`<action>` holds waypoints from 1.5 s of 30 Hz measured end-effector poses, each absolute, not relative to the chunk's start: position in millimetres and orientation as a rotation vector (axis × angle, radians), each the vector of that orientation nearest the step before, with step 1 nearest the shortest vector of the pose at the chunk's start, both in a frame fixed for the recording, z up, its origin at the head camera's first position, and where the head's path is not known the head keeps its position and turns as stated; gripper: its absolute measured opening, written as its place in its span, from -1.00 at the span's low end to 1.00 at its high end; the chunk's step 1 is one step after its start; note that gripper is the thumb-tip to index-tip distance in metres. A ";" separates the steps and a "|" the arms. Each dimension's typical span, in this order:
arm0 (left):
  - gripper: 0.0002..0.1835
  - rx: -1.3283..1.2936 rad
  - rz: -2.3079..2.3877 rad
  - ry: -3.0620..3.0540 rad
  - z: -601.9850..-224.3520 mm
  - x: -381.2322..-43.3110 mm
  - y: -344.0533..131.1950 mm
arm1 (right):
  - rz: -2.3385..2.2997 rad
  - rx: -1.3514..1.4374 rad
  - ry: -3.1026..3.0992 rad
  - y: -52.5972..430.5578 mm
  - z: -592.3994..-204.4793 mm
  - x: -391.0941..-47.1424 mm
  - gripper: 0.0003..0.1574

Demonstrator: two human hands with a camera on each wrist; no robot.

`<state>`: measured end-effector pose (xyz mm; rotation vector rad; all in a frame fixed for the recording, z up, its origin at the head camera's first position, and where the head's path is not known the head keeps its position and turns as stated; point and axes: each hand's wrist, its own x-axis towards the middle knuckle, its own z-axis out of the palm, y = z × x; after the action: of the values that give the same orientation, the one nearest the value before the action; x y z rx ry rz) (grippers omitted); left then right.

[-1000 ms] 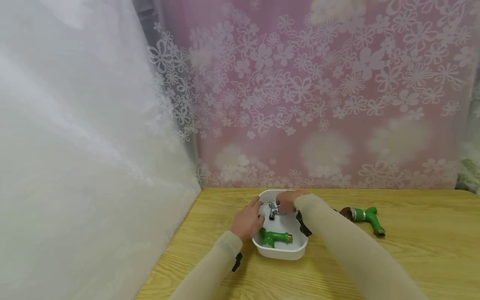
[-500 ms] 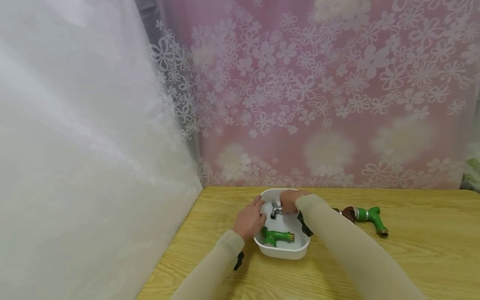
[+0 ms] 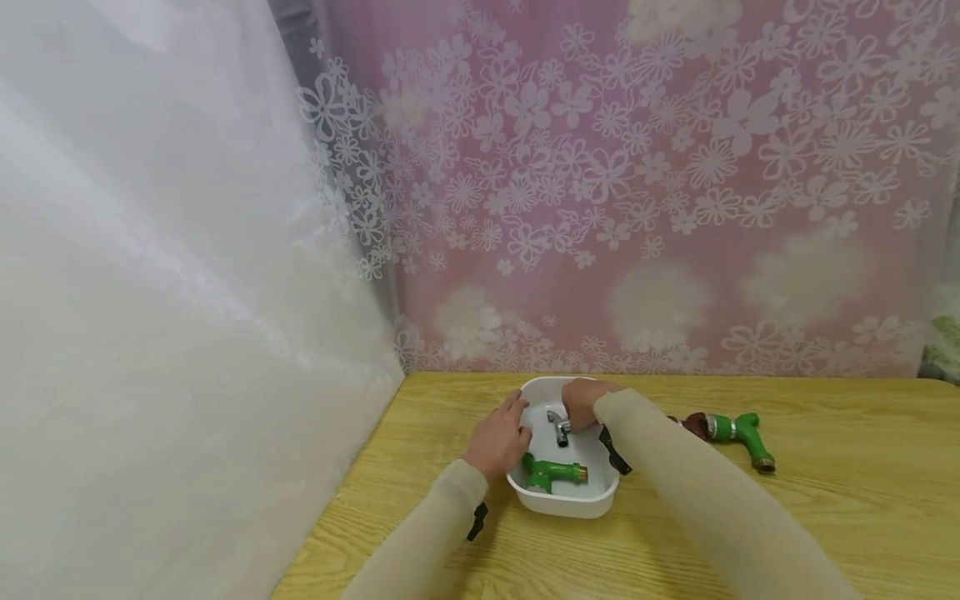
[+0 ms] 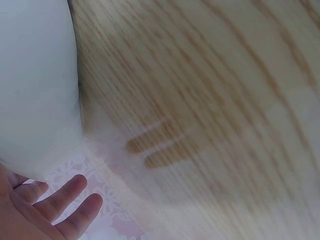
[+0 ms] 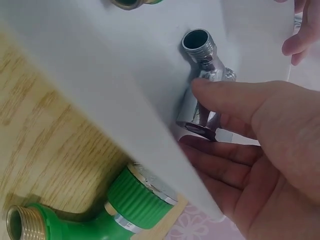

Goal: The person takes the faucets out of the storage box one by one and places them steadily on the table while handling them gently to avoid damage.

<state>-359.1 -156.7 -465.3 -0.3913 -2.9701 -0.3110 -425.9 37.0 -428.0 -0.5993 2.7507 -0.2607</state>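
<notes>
- White basin point(image 3: 564, 507) — seemingly steadied by the left hand point(image 3: 497, 439), fingers loosely spread at its rim.
- Right hand point(image 3: 583, 403): thumb and fingers pinching the chrome tap point(image 5: 214, 74).
- That tap, inside the basin: apparently being positioned — next calls for gentle release.

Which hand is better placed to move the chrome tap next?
Likely the right hand: it grips the chrome tap inside the white basin. The left hand is at the basin's left rim, away from the tap.

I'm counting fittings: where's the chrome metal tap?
In the head view, the chrome tap is in the white plastic basin, held by the right hand, beyond a green tap.
</notes>
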 end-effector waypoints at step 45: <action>-0.49 -0.399 -0.322 -2.958 -467.7 -359.4 -157.0 | -0.419 -1.046 2.771 46.3 -408.6 -412.9 -0.85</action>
<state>-359.4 -157.0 -467.7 -0.3988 -2.9579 -0.3220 -412.9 46.3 -408.6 -1.0459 2.7705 -0.4194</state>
